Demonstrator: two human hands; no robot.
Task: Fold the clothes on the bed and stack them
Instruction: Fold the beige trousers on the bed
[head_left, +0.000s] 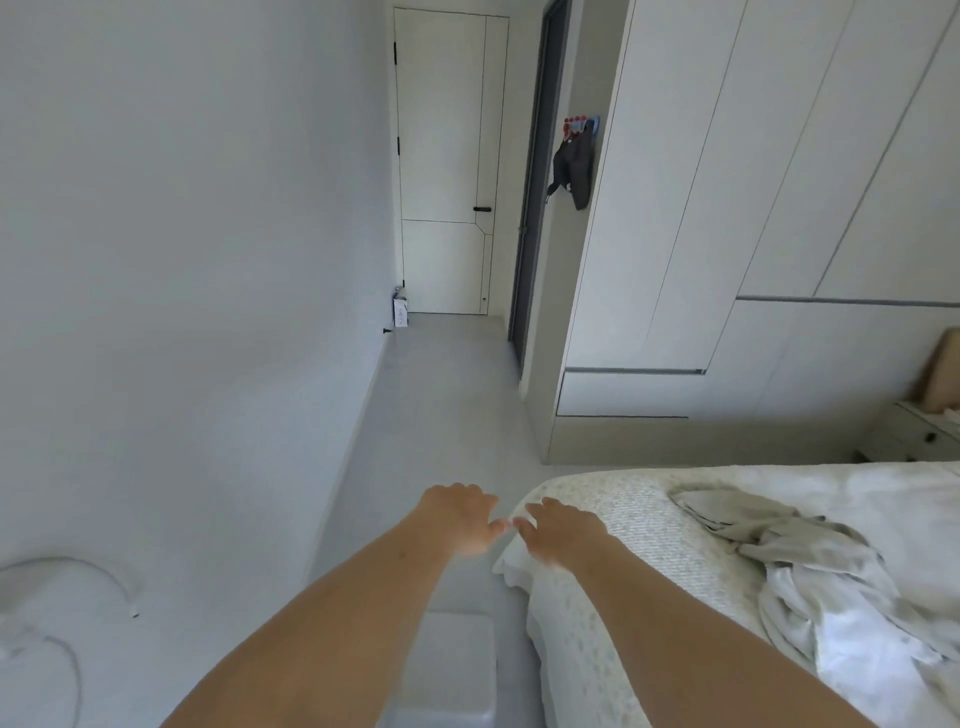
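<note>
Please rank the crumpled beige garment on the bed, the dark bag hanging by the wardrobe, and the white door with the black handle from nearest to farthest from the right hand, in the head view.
From the right hand:
1. Crumpled beige garment, to its right on the bed.
2. Dark bag, hanging ahead beside the wardrobe.
3. White door, at the corridor's far end.

The heap of clothes (810, 566) runs off the right edge, individual garments indistinguishable.

Both arms reach forward at lower centre. Left hand (457, 517) is over the floor, fingers relaxed; right hand (563, 530) is at the bed (623, 519) corner, holding nothing. Crumpled grey and white clothes (800, 561) lie lower right. Closed white door (447, 161) at upper centre.
</note>
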